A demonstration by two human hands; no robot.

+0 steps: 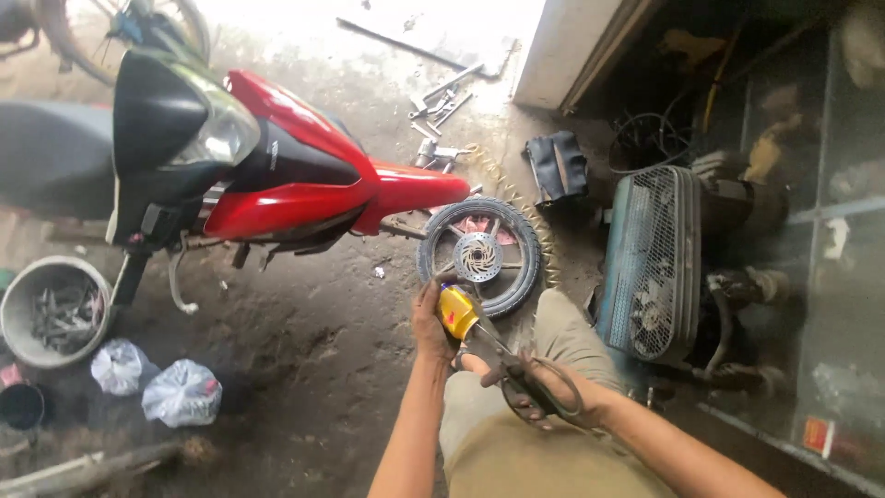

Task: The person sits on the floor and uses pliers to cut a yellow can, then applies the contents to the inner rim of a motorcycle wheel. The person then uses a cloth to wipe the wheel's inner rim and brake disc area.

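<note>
Left hand (430,323) is wrapped around a small yellow tube (457,312), held over the person's lap above the dirt floor (304,360), just in front of the motorcycle's front wheel (479,255); right hand (544,392) has fingers through the loops of dark scissors (512,369), blades pointing at the tube's lower end, whether open or closed there I can't tell. Tube looks light, soft-walled, squeezable and probably a bit slick, so grip mid-body, gently, not crushing. Scissors look stiff metal with sharp tips, best taken by the handle loops only.
</note>
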